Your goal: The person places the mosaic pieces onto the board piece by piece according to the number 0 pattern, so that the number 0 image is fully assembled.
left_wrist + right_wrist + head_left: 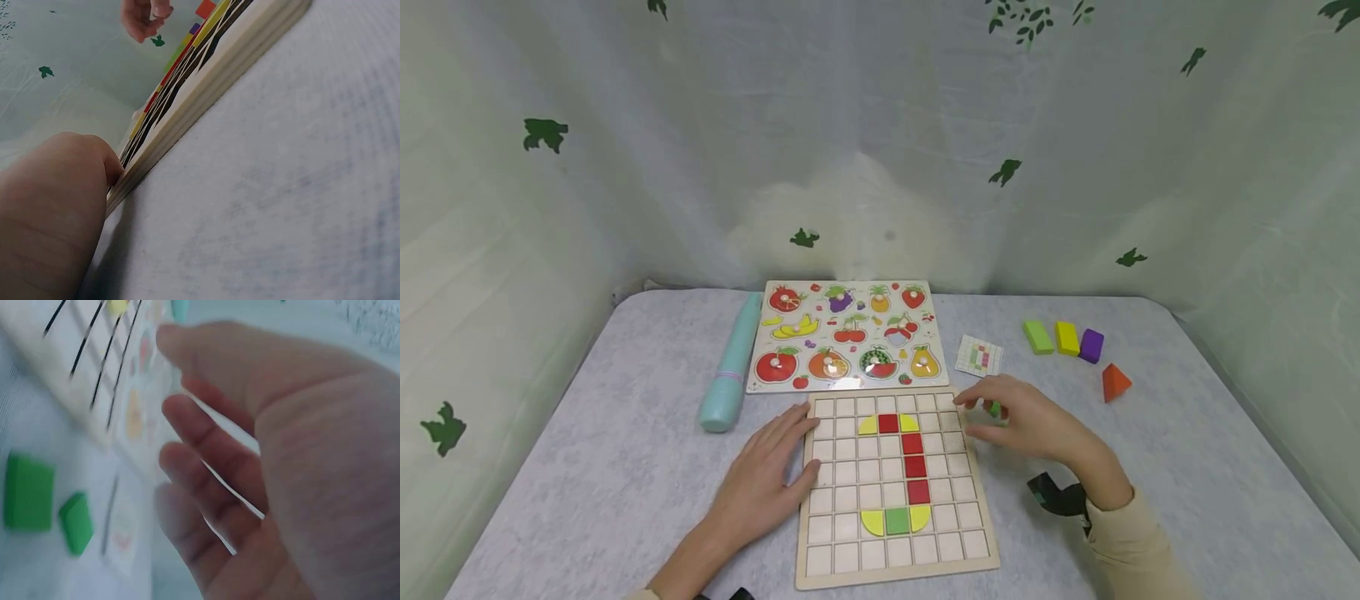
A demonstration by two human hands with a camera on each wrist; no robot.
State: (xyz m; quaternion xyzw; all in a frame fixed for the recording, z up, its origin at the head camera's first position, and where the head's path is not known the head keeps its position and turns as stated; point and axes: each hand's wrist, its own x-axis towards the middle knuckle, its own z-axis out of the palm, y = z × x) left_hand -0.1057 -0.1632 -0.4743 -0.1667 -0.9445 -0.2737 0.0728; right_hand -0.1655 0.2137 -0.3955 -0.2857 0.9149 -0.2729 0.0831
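A wooden grid board (951,546) lies flat at the front of the table. Red squares (915,467), yellow quarter-rounds (872,522) and one green square (897,521) fill some of its cells. My left hand (765,472) rests against the board's left edge with its fingers stretched out. Over the upper right edge hovers my right hand (1026,417), its fingers loosely bent. Nothing shows between those fingers in the right wrist view. Beneath that hand, two green blocks (29,492) lie on the table beside the board; in the head view they are mostly hidden.
Behind the board lies a fruit puzzle (827,387), with a teal cylinder-like case (730,375) on its left. A small pattern card (979,356) is right of the puzzle. Farther right are light green (1038,337), yellow (1067,338), purple (1092,346) and orange (1116,382) blocks.
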